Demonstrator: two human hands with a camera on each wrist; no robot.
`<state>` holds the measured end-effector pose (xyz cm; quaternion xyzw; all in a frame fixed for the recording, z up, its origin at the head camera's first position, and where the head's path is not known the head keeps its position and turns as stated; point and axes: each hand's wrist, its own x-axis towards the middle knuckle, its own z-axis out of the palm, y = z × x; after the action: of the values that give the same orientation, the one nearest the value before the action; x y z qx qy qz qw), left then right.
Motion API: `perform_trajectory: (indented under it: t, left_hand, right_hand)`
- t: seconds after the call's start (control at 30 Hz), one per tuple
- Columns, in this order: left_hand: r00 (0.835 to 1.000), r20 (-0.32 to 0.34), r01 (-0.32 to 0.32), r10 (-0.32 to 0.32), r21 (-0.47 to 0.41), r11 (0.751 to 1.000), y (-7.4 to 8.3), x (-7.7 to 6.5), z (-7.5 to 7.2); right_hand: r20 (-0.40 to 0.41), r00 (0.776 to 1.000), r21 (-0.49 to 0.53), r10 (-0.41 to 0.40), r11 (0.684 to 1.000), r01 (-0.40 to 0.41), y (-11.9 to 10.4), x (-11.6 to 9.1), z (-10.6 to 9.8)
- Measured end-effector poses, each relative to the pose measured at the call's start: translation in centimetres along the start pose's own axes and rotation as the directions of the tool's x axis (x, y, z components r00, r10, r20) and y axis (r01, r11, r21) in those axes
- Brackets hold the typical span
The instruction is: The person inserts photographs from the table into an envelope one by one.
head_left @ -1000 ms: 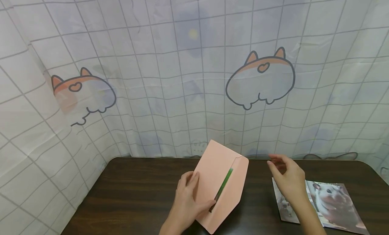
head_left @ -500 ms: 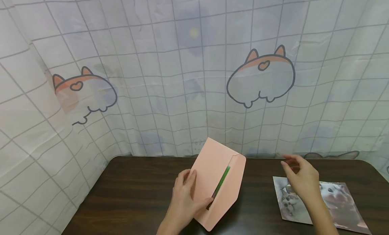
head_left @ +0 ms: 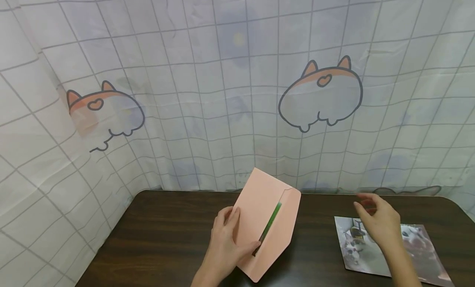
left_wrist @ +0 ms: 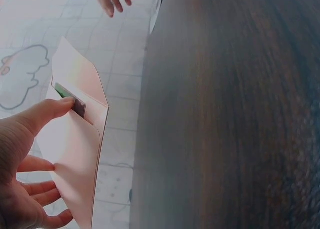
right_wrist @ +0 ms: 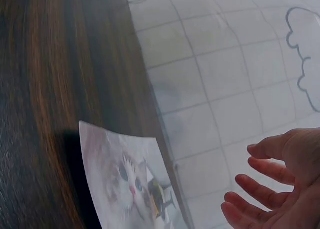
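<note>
My left hand (head_left: 224,245) holds a pale pink envelope (head_left: 252,212), tilted, above the table. Its thumb lies at the opening, against a card (head_left: 273,217) with a green edge that shows inside. In the left wrist view that card (left_wrist: 79,108) pokes out under the flap, and the fingers support the envelope (left_wrist: 75,149) from behind. Loosely bent and holding nothing, my right hand (head_left: 382,223) hovers over a cat picture card (head_left: 352,248). A hamster picture (head_left: 426,254) lies to its right, partly hidden by the forearm; whether the two are separate cards I cannot tell.
The dark wood-grain table (head_left: 159,237) has rounded far corners. Behind it and at the left hangs a white gridded curtain (head_left: 208,114) with cartoon corgi rears, close to the table's back edge.
My right hand has moved to the right, away from the envelope and across the picture cards, uncovering more of the cat picture. The left hand and envelope have shifted only slightly left.
</note>
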<state>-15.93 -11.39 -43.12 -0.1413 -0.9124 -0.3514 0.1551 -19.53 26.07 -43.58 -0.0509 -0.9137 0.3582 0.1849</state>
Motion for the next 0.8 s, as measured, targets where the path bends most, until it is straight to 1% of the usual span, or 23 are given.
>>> perform_trajectory:
  t: [0.2,0.4,0.53,0.63,0.8]
  left_hand:
    - [1.000,0.009,0.014,-0.014,-0.013,1.000,0.0,0.0,0.0]
    - [1.000,0.004,0.009,-0.009,-0.009,1.000,0.0,0.0,0.1]
    - [1.000,0.008,0.011,-0.011,-0.013,1.000,0.1,0.0,0.1]
    - [0.999,0.021,0.024,-0.024,-0.023,0.999,0.2,-0.1,0.1]
    - [0.998,0.039,0.049,-0.047,-0.038,0.998,0.3,-0.1,0.0]
  right_hand:
    - [-0.012,1.000,0.005,0.027,1.000,-0.027,1.1,0.2,-0.5]
    - [0.009,0.998,0.025,0.068,0.997,-0.068,2.4,0.3,-1.0]
    - [0.049,0.991,0.040,0.125,0.991,-0.127,3.0,0.4,-1.3]
    - [0.092,0.981,0.055,0.171,0.983,-0.177,3.4,0.5,-1.5]
    - [0.146,0.963,0.087,0.225,0.967,-0.239,4.0,0.5,-1.9]
